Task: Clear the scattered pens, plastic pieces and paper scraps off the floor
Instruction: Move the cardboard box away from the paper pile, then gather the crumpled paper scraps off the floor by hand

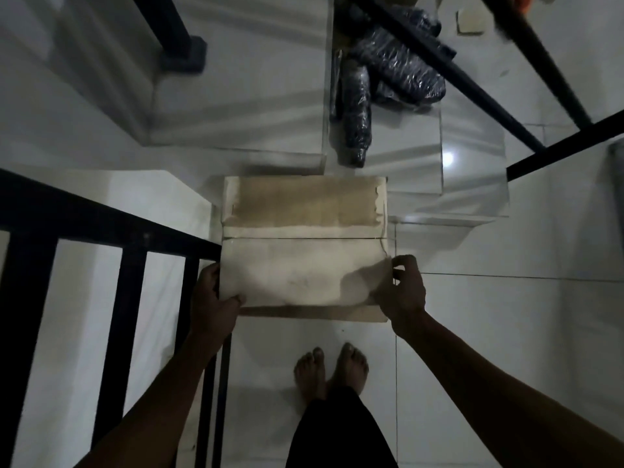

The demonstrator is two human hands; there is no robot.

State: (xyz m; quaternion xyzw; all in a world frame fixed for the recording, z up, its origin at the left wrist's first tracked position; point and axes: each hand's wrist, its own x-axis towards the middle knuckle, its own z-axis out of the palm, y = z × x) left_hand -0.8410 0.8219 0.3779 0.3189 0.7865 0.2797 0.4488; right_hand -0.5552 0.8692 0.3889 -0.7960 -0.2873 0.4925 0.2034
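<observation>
While you hold the cardboard box (304,244) by its near corners above the white floor (472,332), its flaps are closed, so whatever it carries is hidden (no pens or scraps show anywhere). Your left hand (212,298) grips the left corner with its fingers curled round the edge; your right hand (401,292) pinches the right corner. That light pinch could slip and tip the box. Steps (422,184) drop away just ahead of your bare feet (329,369), with wrapped dark bundles (374,79) lying on them, beside the black railing (111,224).
</observation>
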